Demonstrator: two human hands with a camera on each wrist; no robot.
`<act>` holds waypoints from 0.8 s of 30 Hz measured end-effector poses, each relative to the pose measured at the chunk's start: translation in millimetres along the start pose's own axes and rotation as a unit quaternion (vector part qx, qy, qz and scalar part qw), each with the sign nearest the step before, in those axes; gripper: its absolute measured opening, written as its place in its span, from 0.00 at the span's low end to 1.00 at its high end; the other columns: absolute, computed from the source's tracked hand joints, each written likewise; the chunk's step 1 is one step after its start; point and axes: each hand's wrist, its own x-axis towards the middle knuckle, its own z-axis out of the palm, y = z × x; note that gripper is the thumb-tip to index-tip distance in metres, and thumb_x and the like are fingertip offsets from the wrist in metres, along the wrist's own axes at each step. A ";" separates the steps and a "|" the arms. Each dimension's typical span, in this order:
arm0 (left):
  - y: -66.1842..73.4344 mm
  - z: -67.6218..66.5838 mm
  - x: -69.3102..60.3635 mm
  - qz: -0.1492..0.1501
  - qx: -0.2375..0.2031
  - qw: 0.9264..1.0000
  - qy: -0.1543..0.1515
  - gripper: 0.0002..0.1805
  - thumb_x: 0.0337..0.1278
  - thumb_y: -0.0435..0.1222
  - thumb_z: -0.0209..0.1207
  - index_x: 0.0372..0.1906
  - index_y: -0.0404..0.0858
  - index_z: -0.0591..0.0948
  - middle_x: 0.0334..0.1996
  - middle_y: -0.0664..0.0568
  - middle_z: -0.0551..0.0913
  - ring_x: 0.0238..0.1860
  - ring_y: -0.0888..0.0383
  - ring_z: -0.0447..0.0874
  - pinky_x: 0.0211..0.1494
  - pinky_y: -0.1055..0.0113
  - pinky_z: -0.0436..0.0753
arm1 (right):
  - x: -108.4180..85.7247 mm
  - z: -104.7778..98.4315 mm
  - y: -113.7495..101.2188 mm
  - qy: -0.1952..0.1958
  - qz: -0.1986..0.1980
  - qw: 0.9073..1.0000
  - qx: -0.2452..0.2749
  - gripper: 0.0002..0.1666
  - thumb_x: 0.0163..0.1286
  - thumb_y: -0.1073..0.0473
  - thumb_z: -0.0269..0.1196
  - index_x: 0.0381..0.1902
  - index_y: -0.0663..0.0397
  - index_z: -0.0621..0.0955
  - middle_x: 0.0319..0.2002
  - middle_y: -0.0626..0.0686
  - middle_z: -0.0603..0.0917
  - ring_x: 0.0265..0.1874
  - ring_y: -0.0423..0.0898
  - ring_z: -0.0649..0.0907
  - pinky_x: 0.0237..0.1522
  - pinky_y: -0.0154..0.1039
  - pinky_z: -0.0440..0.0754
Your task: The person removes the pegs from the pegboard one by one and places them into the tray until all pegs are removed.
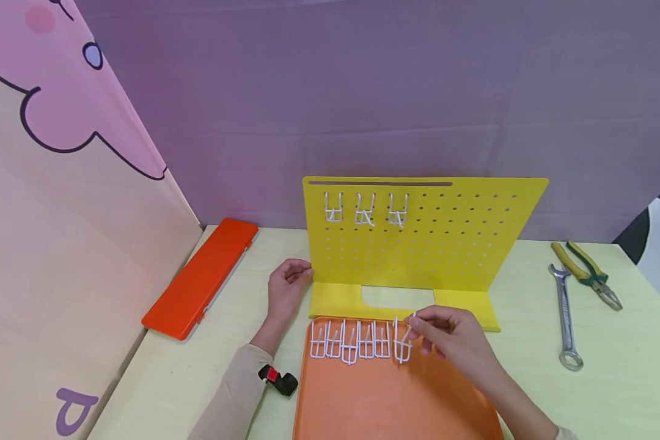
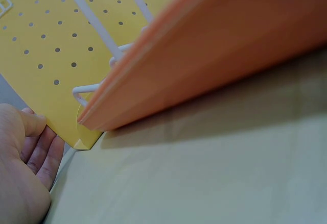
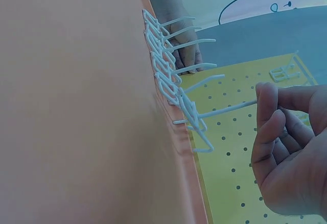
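Observation:
A yellow pegboard [image 1: 456, 244] stands upright on its base, with 3 white wire hooks, one of them a hook [image 1: 365, 211], hung along its top left. My left hand [image 1: 287, 290] grips the board's left edge; in the left wrist view the thumb [image 2: 33, 123] lies in front and the fingers go behind. With thumb and fingertips, my right hand [image 1: 456, 336] pinches the prong of a white pegboard hook [image 3: 225, 109] over the far end of an orange tray [image 1: 385, 403]. Several more hooks [image 1: 349, 345] stand in a row there, left of the held one.
A red case [image 1: 203, 278] lies on the table at the left. To the right are a wrench [image 1: 565, 318] and green-and-yellow pliers [image 1: 588, 272]. Behind the board hangs a purple curtain [image 1: 363, 91].

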 end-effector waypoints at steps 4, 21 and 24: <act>0.1 -0.2 -0.2 -0.001 0.004 1.000 -0.001 0.06 0.70 0.22 0.69 0.48 0.26 0.88 0.43 0.35 0.90 0.39 0.61 0.86 0.47 0.77 0.85 | 0.4 1.2 3.3 -0.012 0.005 1.000 -0.001 0.14 0.80 0.59 0.71 0.50 0.68 0.89 0.33 0.53 0.92 0.24 0.45 0.85 0.24 0.34 0.78; 2.3 0.7 -1.2 0.006 0.002 1.000 0.004 0.05 0.70 0.22 0.69 0.46 0.26 0.88 0.43 0.33 0.90 0.39 0.62 0.86 0.48 0.77 0.85 | 1.3 2.9 5.6 -0.050 -0.003 0.999 -0.010 0.14 0.82 0.60 0.68 0.52 0.69 0.88 0.35 0.56 0.91 0.25 0.45 0.86 0.24 0.35 0.79; 2.3 0.7 -1.3 0.005 0.003 1.000 0.003 0.05 0.70 0.23 0.69 0.46 0.26 0.88 0.43 0.33 0.90 0.39 0.61 0.86 0.48 0.77 0.85 | 1.7 1.7 6.3 -0.053 0.001 0.998 -0.014 0.14 0.82 0.59 0.68 0.54 0.67 0.88 0.35 0.55 0.92 0.26 0.45 0.85 0.24 0.36 0.80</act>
